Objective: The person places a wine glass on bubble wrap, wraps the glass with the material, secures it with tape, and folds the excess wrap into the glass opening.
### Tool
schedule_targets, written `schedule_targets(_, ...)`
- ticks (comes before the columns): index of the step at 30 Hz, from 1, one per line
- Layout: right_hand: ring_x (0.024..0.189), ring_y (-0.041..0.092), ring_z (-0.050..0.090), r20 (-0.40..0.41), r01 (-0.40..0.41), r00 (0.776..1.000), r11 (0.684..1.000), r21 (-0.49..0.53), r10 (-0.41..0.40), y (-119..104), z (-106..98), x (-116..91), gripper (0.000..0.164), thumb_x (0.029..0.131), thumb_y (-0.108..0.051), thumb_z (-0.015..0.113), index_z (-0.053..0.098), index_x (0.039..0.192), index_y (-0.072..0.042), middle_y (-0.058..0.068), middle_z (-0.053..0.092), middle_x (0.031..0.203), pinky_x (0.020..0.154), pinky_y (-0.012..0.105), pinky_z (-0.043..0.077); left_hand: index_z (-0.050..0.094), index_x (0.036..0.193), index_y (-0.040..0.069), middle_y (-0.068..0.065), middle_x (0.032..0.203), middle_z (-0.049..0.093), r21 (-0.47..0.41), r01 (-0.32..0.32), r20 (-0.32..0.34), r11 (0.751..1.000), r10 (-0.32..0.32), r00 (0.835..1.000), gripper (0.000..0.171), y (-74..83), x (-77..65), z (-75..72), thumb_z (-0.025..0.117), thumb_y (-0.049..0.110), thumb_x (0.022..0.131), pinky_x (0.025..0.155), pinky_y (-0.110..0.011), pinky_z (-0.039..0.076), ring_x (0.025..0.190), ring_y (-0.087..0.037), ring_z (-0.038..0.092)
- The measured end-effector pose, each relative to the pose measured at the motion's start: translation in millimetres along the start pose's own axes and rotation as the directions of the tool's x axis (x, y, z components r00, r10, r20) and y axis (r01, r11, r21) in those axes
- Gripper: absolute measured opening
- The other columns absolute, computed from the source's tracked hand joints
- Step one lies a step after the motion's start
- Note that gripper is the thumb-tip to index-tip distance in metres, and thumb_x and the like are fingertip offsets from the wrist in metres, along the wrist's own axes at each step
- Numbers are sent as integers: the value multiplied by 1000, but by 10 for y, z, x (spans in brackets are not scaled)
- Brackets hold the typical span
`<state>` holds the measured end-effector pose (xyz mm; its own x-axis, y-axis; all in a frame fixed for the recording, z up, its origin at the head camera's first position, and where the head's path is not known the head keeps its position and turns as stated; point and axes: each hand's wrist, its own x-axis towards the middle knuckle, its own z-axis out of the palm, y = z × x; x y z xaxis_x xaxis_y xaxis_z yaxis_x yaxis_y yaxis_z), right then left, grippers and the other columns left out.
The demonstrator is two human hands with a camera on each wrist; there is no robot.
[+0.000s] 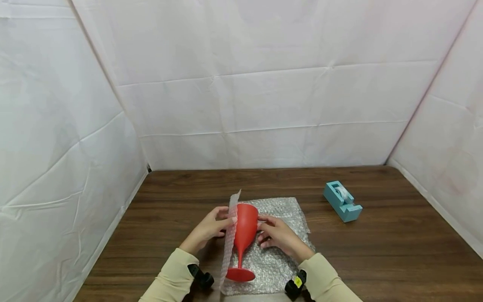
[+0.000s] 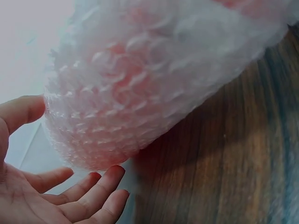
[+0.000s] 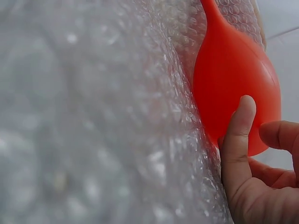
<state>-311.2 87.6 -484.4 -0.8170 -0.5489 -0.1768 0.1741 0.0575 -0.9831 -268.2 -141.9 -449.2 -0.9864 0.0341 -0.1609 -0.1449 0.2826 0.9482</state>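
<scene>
A red plastic goblet (image 1: 246, 224) lies on its side on a sheet of bubble wrap (image 1: 277, 268), bowl towards the far side and round foot nearest me. The wrap's left edge is raised along the goblet. My left hand (image 1: 209, 226) holds this flap, thumb over its edge and fingers outside it; in the left wrist view the wrapped bowl (image 2: 126, 79) shows pink through the bubbles beside the fingertips. On the other side, my right hand (image 1: 281, 237) touches the bowl with loosely bent fingers. Its fingertips stand against the red bowl (image 3: 233, 79) in the right wrist view.
A light blue tape dispenser (image 1: 342, 201) with a roll of clear tape stands to the right on the dark wooden table (image 1: 181, 188). White cloth walls (image 1: 264, 100) enclose the table at the back and both sides.
</scene>
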Motion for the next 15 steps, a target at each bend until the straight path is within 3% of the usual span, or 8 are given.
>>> schedule_targets(4,71,10,60,10,1,1000,1000,1,-1,17,-12,0,57,97,-15,50,30,146,6,6,60,99,61,26,55,39,140,1,-22,134,50,-9,11,9,1000,-11,1000,65,-8,4,21,68,29,89,87,-46,53,111,-32,61)
schedule_targets(11,75,11,62,47,6,999,1000,-10,-5,53,-53,0,65,98,-30,54,29,146,7,12,60,110,67,26,55,36,141,0,-25,138,47,-23,12,28,1000,-12,1000,66,-15,8,59,66,28,89,89,-50,51,116,-37,57)
schedule_targets(15,76,11,62,61,9,998,1000,-10,-9,61,-63,-2,67,97,-31,55,29,146,8,10,60,105,69,27,55,35,141,1,-24,137,48,-25,13,31,1000,-13,999,66,-18,18,76,66,28,89,89,-49,52,115,-36,57)
